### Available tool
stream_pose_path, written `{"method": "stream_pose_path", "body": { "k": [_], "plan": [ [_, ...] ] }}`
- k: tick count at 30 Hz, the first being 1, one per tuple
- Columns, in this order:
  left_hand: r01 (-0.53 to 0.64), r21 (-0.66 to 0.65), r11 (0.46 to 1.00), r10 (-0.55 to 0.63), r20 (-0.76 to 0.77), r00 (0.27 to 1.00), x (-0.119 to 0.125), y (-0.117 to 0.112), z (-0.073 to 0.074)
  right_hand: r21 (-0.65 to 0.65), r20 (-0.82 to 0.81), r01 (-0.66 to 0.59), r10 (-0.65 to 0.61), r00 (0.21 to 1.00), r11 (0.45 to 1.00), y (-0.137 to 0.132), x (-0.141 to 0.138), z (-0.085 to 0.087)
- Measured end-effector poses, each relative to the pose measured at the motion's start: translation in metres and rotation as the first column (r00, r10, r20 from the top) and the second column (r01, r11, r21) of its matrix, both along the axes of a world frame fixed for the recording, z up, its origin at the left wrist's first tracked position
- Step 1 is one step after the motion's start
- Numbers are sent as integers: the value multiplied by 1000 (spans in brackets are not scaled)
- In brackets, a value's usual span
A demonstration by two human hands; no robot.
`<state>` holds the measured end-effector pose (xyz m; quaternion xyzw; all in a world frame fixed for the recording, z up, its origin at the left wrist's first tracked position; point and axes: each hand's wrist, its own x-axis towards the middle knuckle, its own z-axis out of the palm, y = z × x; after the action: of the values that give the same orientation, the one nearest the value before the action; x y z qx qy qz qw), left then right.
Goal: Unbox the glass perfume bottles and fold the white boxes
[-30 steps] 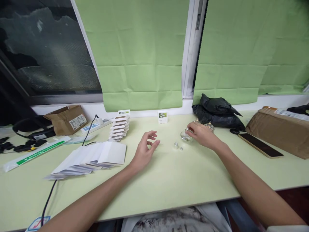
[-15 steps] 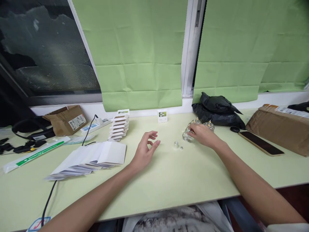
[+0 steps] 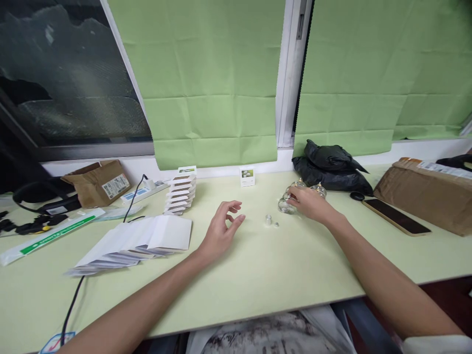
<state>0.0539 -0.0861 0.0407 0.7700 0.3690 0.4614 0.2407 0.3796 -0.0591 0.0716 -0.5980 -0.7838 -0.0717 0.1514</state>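
My right hand (image 3: 309, 203) lies over a clear glass bottle (image 3: 285, 205) on the pale green table (image 3: 258, 265), its fingers curled on the glass. Behind it stand more small glass bottles with gold tops (image 3: 319, 189). A small silver cap (image 3: 268, 220) and a tiny silver piece (image 3: 276, 224) sit on the table just left of that hand. My left hand (image 3: 221, 227) hovers in the middle of the table, fingers loosely curled and apart, holding nothing.
Fanned flat white cartons (image 3: 136, 241) lie at left, beside a stack of folded boxes (image 3: 181, 195) and one small upright box (image 3: 247, 176). Black bags (image 3: 332, 169), a phone (image 3: 396, 216) and a brown parcel (image 3: 427, 194) fill the right. A black cable (image 3: 75, 295) runs off the front edge.
The right hand has drawn the glass bottle slightly back toward the other bottles. The left hand has barely moved.
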Motion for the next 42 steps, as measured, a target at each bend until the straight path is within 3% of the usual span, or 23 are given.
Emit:
{"method": "stream_pose_path", "body": {
  "k": [13,16,19,22,25,29,36,42],
  "plan": [
    [14,17,1000,-13,-36,999,-1,1,-2,2,-8,7,-7,1000,1000,0,-2,-2],
    [4,-20,1000,-5,-78,997,-1,1,-3,102,-18,-14,16,1000,995,-7,-7,1],
    [-24,-57,998,16,-132,991,-2,2,-5,190,-69,-133,149,987,973,-18,-23,2],
    [-52,-73,996,39,-167,985,-2,4,-8,88,-95,-350,357,929,933,-28,-43,-3],
    [-60,-73,996,46,-182,982,-3,6,-10,16,-27,-414,414,910,910,-30,-55,-13],
    [-50,-73,996,35,-189,981,-3,6,-11,12,121,-368,364,924,930,-25,-51,-20],
    [-41,-72,997,27,-198,980,-3,5,-11,17,282,-155,144,948,988,-25,-42,-14],
    [-48,-48,998,36,-213,976,-3,4,-10,-38,150,-153,157,976,988,-31,-47,-8]
  ]
}}
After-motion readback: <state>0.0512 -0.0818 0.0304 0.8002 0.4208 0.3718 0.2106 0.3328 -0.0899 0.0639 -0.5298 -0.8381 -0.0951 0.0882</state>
